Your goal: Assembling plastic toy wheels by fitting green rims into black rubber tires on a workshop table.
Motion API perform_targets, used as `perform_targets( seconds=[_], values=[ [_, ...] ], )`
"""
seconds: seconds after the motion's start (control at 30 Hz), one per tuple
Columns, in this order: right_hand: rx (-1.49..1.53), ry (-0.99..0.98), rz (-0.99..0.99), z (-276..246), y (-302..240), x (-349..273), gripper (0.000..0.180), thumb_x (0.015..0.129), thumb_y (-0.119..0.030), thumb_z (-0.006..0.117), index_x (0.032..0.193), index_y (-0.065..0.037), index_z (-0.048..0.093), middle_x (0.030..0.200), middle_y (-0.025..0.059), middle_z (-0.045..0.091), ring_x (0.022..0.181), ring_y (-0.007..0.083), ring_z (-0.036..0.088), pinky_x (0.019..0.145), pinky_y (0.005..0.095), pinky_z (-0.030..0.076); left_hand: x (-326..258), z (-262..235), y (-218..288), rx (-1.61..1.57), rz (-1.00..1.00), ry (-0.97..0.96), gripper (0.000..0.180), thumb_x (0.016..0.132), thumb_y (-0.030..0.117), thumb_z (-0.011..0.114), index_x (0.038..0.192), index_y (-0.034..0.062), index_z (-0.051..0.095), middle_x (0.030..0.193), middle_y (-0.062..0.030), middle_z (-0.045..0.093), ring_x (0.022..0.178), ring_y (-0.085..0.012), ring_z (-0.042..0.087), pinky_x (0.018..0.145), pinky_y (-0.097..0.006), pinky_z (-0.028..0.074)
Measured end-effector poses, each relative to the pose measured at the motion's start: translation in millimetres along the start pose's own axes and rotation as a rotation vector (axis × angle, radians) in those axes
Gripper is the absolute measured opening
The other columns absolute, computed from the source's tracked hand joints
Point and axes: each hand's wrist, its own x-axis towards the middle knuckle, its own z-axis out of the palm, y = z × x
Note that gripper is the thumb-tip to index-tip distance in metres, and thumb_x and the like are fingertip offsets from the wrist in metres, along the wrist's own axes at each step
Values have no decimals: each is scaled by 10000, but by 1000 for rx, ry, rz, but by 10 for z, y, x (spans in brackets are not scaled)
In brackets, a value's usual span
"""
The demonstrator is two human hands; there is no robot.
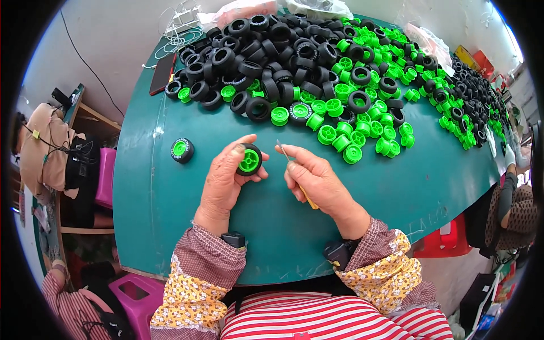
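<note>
Head view: my L fingers [232, 157] pinch a blk-tyred green wheel [250, 161] over the bench [170, 209]; R fingers [295, 152] grip a yellow-handled tool [310, 199] nearby, w/ 2nd wheel [181, 150] lying to L, tyres [258, 109] & rims [327, 134] ahead.

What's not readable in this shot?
All in the head view:
- Far side of the wheel in the left hand: turned away from the camera.
- Middle of the yellow-handled tool: covered by the right hand.
- Lower layers of the black tires: buried under upper ones.
- Far-right tire-and-rim pile: pieces too small to count.
- Co-worker at right: cut off by the dark fisheye rim.
</note>
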Motion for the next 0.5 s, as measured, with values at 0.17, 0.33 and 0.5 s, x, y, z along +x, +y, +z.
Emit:
perform_targets(
  seconds=[0.17,0.33,0.5],
  values=[
    [57,-9,6,18,50,22,353,929,-205,385,1227,-20,425,635,15,476,490,64,440,426,187,366,-15,-82,-49,-96,26,-10,430,847,322,533,1096,-25,482,923,-179,595,662,-195,603,580,-247,512],
    [67,-23,75,51,41,-22,368,932,-214,376,1242,-20,413,627,4,455,501,64,445,439,191,394,-17,-9,-50,92,2,8,350,781,163,623,1056,-19,509,933,-136,592,733,-182,606,631,-245,510],
    [-93,-104,-27,107,63,-39,374,922,-182,362,1282,-86,385,618,-15,458,481,64,433,431,213,396,-36,5,-37,160,37,-31,382,752,70,625,1098,-26,496,919,-99,581,771,-164,602,676,-242,504]
  ],
)
